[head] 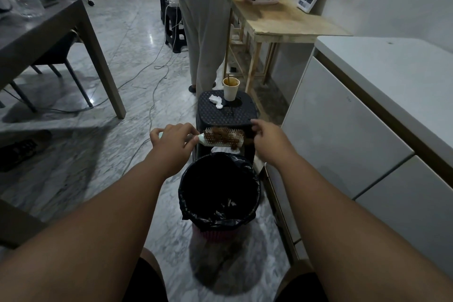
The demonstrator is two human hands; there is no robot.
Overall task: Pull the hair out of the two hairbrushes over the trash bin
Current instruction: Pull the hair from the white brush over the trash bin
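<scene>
A mint-green hairbrush [221, 144] is held level just above the far rim of the trash bin [196, 206], bristles up, matted with brown hair [224, 137]. My left hand [171, 141] is closed around the brush handle. My right hand [266, 140] is at the brush's right end, fingers pinching the hanging clump of hair. The bin is lined with a black bag and stands on the floor between my knees. Only one hairbrush is in sight.
A black plastic stool [226, 111] behind the bin carries a paper cup [231, 89] and crumpled tissue [216, 100]. A person [206, 24] stands at a wooden table [282, 19]. White cabinets [367, 117] on the right, a grey table [44, 32] left, cables [152, 95] on the floor.
</scene>
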